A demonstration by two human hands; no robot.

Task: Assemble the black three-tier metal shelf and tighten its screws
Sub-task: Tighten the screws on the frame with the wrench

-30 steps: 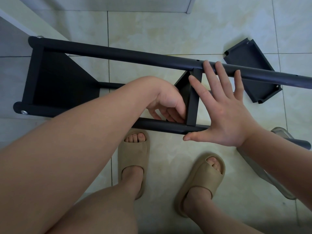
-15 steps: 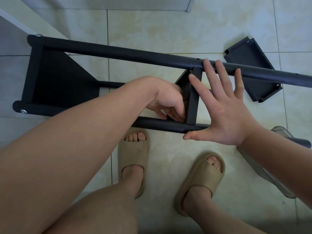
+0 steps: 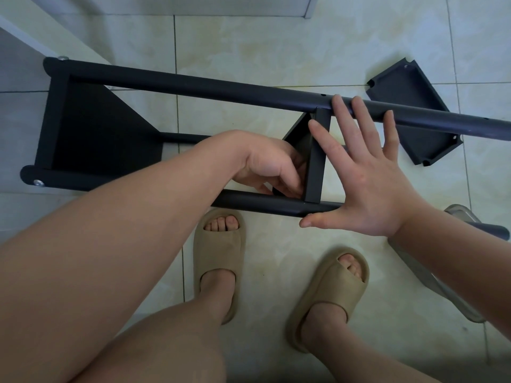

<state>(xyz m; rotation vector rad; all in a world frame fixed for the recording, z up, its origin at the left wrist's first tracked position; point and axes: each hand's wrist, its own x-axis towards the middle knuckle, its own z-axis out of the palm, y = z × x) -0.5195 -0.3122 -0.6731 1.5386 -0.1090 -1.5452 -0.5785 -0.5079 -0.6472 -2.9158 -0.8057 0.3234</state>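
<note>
Head view, mid-frame: right hand (image 3: 367, 183), fingers spread flat, should brace the middle tier (image 3: 315, 161) of the floor-laid shelf (image 3: 91, 134) square to both poles (image 3: 249, 201) while left hand (image 3: 271, 167), fingers curled, perhaps pinching a hidden screw, threads it straight.

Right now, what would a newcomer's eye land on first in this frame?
A black shelf frame lies on its side across the tiled floor, and both hands meet at its middle tier: the right hand pressed flat and spread against it, the left hand curled on its other side, partly hidden. A loose shelf panel lies on the floor at upper right, beige slippers below.
</note>
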